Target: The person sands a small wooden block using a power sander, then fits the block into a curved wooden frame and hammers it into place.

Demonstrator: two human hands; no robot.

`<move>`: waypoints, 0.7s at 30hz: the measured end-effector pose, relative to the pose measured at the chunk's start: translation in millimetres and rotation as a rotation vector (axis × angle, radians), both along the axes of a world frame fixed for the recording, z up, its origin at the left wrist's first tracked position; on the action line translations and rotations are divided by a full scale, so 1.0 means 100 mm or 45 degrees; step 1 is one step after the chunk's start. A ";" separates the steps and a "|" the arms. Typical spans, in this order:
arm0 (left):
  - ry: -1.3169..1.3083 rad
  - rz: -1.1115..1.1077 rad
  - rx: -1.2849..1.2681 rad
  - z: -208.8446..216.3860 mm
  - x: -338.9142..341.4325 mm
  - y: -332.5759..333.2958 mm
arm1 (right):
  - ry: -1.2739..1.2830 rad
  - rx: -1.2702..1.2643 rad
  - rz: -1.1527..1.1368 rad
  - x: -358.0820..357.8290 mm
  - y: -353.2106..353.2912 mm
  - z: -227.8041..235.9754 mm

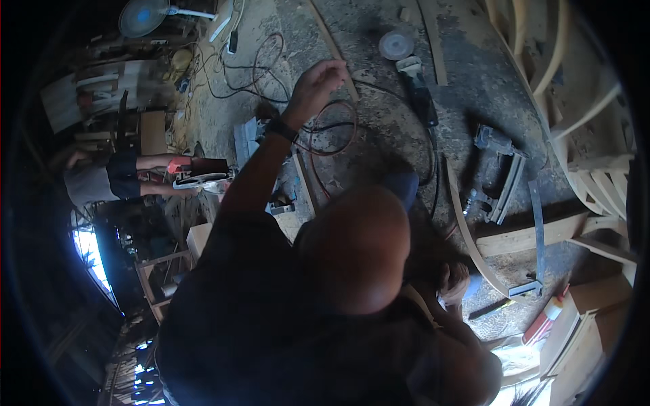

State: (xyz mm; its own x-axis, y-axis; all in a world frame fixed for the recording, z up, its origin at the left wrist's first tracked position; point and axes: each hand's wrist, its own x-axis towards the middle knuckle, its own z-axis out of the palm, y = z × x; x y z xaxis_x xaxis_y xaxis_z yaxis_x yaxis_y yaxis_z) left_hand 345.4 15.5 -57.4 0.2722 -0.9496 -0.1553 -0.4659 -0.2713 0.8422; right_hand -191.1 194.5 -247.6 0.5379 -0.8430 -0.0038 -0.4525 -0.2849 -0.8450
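My left arm, with a dark band on the wrist, reaches far out over the worn, stained floor. My left hand (321, 84) is closed, its fingers curled over a thin wooden strip (351, 91) lying there. Lower right, my right hand (453, 284) is drawn into a fist beside a pale piece of wood (420, 303). What that fist holds is hidden. A rounded area of bare skin (359, 250) blocks the view between the hands. A looped reddish hose (355, 132) lies below the left hand.
An angle grinder (421, 95), a nail gun (500, 172), a curved wooden strip (467, 233) and a metal square (537, 233) lie rightward. Curved wooden frames (555, 54) line the right side. Leftward, another person (101, 179) is near a red power saw (200, 176); a fan (142, 15) stands beyond.
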 end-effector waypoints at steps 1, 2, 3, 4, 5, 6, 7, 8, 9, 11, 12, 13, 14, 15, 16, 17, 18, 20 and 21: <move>-0.129 0.146 -0.041 -0.30 0.19 0.42 | 0.030 -0.048 0.099 -0.09 0.01 -0.12; -0.185 0.405 -0.032 -0.67 0.49 1.06 | -0.043 0.028 0.096 -0.02 -0.03 -0.04; -0.238 0.666 -0.014 -0.99 0.79 1.74 | -0.121 0.140 0.090 0.08 -0.01 0.15; -0.204 1.015 0.022 -1.22 1.05 2.40 | -0.203 0.265 0.073 0.17 0.02 0.32; -0.264 1.191 0.189 -1.62 0.94 2.70 | -0.150 0.184 0.133 0.11 -0.04 0.36; -0.298 1.354 0.366 -1.98 0.83 2.98 | -0.104 0.105 0.188 0.06 -0.11 0.41; -0.532 1.259 0.606 -1.72 1.32 3.83 | -0.227 0.115 0.252 0.24 -0.02 0.56; -0.779 1.149 0.841 -1.14 1.80 4.53 | -0.369 0.113 0.290 0.41 0.04 0.70; -0.862 0.760 1.117 -1.76 1.48 4.30 | -0.254 -0.019 0.330 0.33 -0.07 0.66; -0.780 0.904 0.918 -2.45 0.72 3.79 | -0.066 -0.083 0.401 0.24 -0.33 0.68; -1.060 0.769 0.844 -2.07 0.99 4.16 | -0.158 0.050 0.448 0.42 -0.28 0.63; -0.695 0.901 0.835 -2.15 0.72 3.93 | -0.079 0.132 0.449 0.41 -0.32 0.51; -0.409 0.894 0.823 -2.37 0.40 3.64 | 0.043 0.210 0.398 0.27 -0.41 0.48; -0.208 0.886 0.834 -2.43 0.17 3.59 | 0.116 0.319 0.337 0.16 -0.45 0.44; -0.023 0.854 0.835 -2.39 -0.06 3.51 | 0.173 0.436 0.231 0.04 -0.54 0.51; 0.158 0.834 0.869 -2.32 -0.29 3.57 | 0.195 0.454 0.227 0.04 -0.56 0.49; 0.313 0.816 0.902 -2.18 -0.45 3.58 | 0.213 0.478 0.247 0.07 -0.56 0.49; 0.531 0.728 0.898 -1.90 -0.63 3.53 | 0.106 0.443 0.274 0.15 -0.60 0.42; 0.586 0.688 0.900 -1.69 -0.62 3.47 | -0.034 0.380 0.299 0.23 -0.61 0.35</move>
State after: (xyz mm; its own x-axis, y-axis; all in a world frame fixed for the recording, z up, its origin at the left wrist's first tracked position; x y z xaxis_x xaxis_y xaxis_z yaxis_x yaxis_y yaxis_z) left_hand 283.6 362.3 -226.8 0.4115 -0.3651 -0.8351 0.1986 -0.8583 0.4731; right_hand -168.3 134.0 -212.6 0.7194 -0.6608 -0.2138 -0.3807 -0.1177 -0.9172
